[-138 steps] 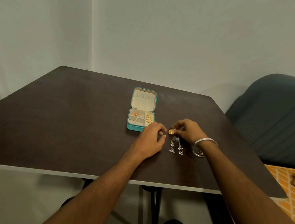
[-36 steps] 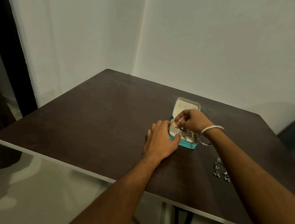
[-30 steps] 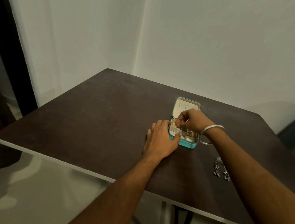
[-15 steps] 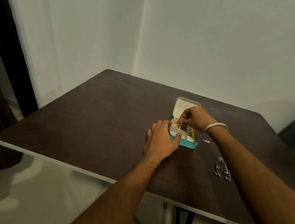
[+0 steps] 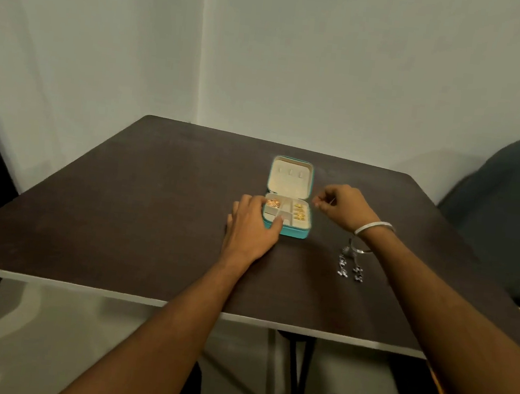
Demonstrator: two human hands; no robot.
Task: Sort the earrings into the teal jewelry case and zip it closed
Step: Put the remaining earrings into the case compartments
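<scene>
Open teal jewelry case on the dark counter, one hand steadying it, silver earrings waiting beside it.

The case sits right of the counter's middle, its lid standing up at the back and showing a cream lining. A round copper-gold earring lies in the front-left compartment and small gold earrings sit in the right-hand one. The left hand rests on the counter against the case's left side, fingers straight, thumb touching the front edge. The right hand hovers just right of the case with its fingers curled; whether they pinch anything is too small to tell. A silver bangle circles that wrist. Two dangling silver earrings lie on the counter to the right of the case, below the right wrist. A dark chair stands at the far right.
</scene>
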